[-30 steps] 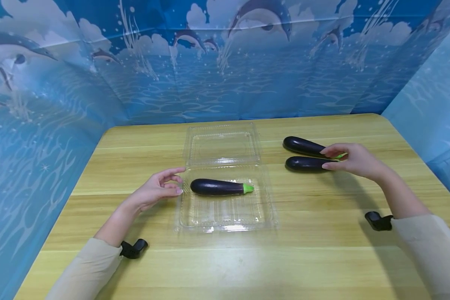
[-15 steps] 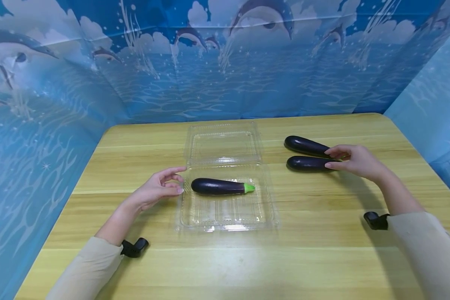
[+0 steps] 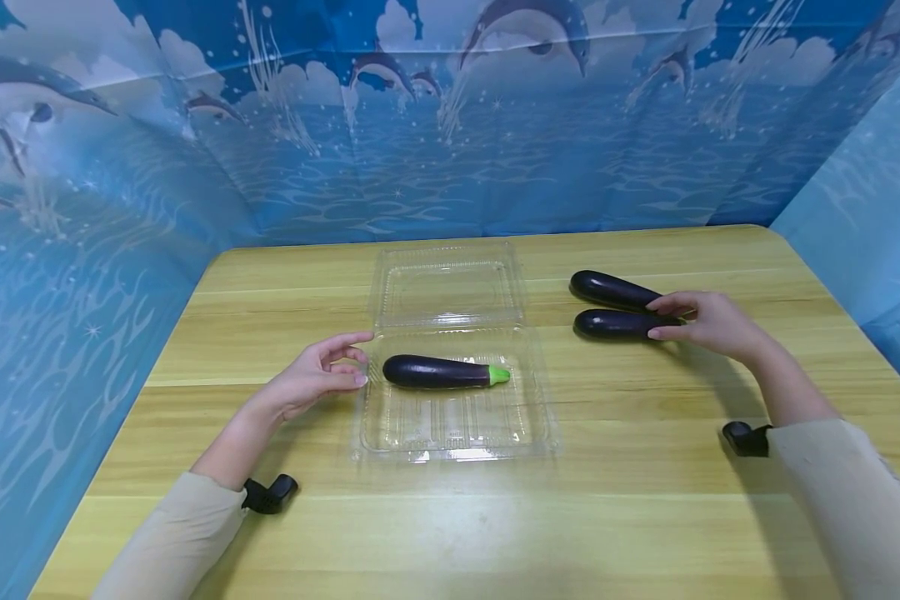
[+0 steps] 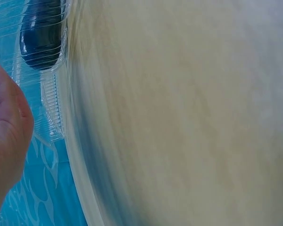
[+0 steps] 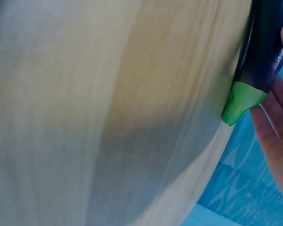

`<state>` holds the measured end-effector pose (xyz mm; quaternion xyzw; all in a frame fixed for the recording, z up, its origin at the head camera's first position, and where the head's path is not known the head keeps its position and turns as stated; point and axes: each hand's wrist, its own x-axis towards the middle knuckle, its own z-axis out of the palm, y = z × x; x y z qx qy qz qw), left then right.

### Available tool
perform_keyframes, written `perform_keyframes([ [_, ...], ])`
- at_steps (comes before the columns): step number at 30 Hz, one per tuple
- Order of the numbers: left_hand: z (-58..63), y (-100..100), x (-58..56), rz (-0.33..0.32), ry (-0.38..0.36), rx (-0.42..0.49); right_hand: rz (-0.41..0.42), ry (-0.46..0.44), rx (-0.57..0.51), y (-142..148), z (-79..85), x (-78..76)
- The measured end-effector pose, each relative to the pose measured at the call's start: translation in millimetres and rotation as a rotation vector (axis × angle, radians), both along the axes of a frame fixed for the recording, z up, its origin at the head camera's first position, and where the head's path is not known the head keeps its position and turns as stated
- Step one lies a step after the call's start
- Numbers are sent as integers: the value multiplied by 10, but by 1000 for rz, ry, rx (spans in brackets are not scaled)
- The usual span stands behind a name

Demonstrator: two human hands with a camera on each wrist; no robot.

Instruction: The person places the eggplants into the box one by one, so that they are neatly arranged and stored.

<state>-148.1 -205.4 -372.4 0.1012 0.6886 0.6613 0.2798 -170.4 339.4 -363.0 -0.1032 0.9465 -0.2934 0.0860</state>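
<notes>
The left hand (image 3: pixel 317 379), loosely spread, flanked the box (image 3: pixel 405 425) at nine o'clock, perhaps steadying it around one eggplant (image 3: pixel 435 372); toward two, the right hand (image 3: pixel 701 321) pinched the nearer loose eggplant (image 3: pixel 611 325) stalk-end, likely for grip.

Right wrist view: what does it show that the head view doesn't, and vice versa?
Only the right wrist view plainly shows the green cap of the pinched eggplant.
Only the head view shows the left hand, the clear container and the eggplant inside it.
Both show the right hand, the pinched eggplant, the wooden table and the blue backdrop.
</notes>
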Motion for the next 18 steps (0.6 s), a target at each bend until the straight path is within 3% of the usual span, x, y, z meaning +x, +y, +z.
perform_keyframes([
  [18, -9, 2, -9, 4, 4, -2, 38, -24, -12, 13, -64, -21],
])
